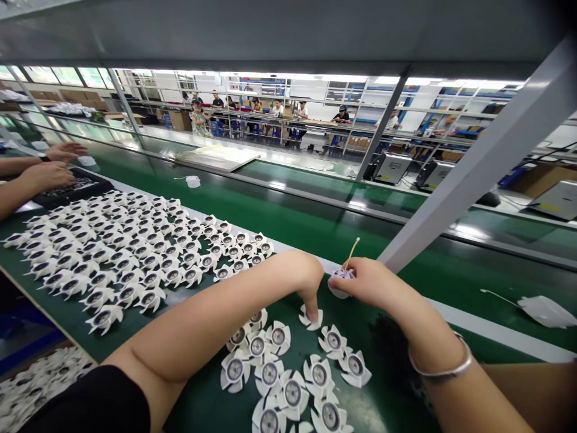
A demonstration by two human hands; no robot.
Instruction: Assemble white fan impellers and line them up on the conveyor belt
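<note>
My left hand (306, 279) bends down at the wrist, its fingertips closed at the hub of a white fan impeller (312, 319) on the green work surface; the far side of the grip is hidden. My right hand (369, 279) grips a small white fan (341, 281) at the pale strip along the bench, and a thin cream wire (352, 252) sticks up from it. Several loose white impellers (293, 392) with grey ring-shaped hubs lie face up between my forearms. A wide field of similar impellers (130, 252) covers the surface to the left.
A slanted white post (478, 162) rises just beyond my right hand. On the green belt (288, 210) lie wired white fan parts (546, 311), (193, 181). A co-worker's hands (49, 174) are over a black tray (76, 186) at far left. People sit at benches behind.
</note>
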